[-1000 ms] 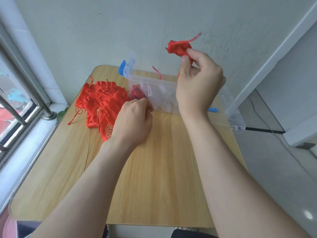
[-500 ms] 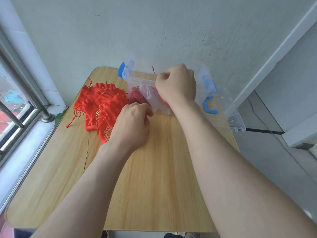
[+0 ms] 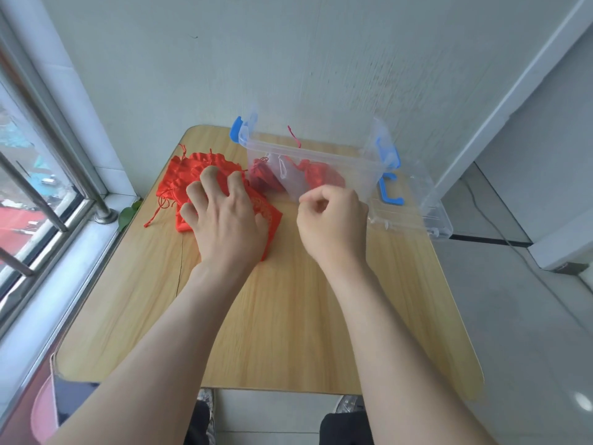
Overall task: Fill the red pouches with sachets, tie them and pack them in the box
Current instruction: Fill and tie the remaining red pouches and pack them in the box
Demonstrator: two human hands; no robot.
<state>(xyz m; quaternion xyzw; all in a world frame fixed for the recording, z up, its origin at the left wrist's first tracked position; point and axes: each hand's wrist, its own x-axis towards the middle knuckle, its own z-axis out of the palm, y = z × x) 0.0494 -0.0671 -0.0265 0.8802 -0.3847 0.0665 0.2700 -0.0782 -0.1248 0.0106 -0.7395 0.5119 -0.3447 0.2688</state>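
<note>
The loose red pouches lie heaped on the table, under and beyond the left hand, whose spread fingers press on the top one. Tied pouches sit inside the clear box just beyond the right hand. That hand's fingers are curled in, apparently on nothing, though blur prevents certainty.

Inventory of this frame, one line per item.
table: one, light wood, fills the centre
flat pouches: a pile, count unclear, red, table's far left
box: one, clear with blue latches, table's far side, open
filled pouches: at least two, red, inside the box
lid: one, clear, right of the box
leaves: count unclear, green, by the window sill
left hand: fingers spread, resting on the pile
right hand: fingers curled, empty, before the box
</note>
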